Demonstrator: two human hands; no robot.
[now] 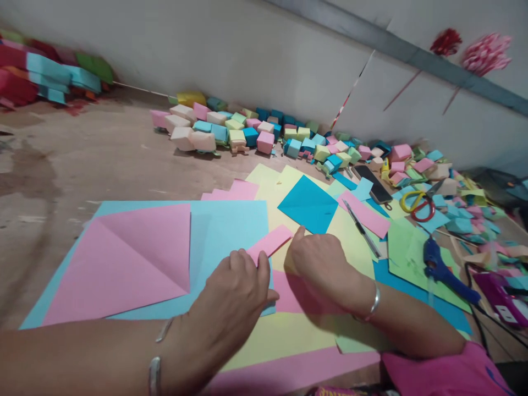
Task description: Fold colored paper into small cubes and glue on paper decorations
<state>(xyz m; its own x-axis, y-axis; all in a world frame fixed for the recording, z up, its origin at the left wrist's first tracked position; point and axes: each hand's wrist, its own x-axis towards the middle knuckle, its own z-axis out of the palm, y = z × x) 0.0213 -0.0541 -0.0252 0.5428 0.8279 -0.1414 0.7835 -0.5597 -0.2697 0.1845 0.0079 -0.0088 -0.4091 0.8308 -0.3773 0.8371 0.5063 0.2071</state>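
Note:
A narrow folded strip of pink paper (272,242) lies slantwise over the light-blue and yellow sheets. My left hand (235,294) is closed on its lower left end, fingertips and thumb pressed together. Close by the strip's upper right end is my right hand (324,267), its fingers curled in and one fingertip poking forward. Whatever is under those curled fingers is hidden. A blue paper square (309,204) with a diagonal crease lies just beyond my right hand. To the left, a large creased pink sheet (136,258) rests on a light-blue sheet (229,225).
Several small paper cubes (265,142) line the wall. On the right lie a pen (361,228), a phone (373,184), scissors (421,203), and a blue glue gun (447,272) on green sheets. Larger paper shapes (49,71) stand far left. Pompom flowers (487,54) are above.

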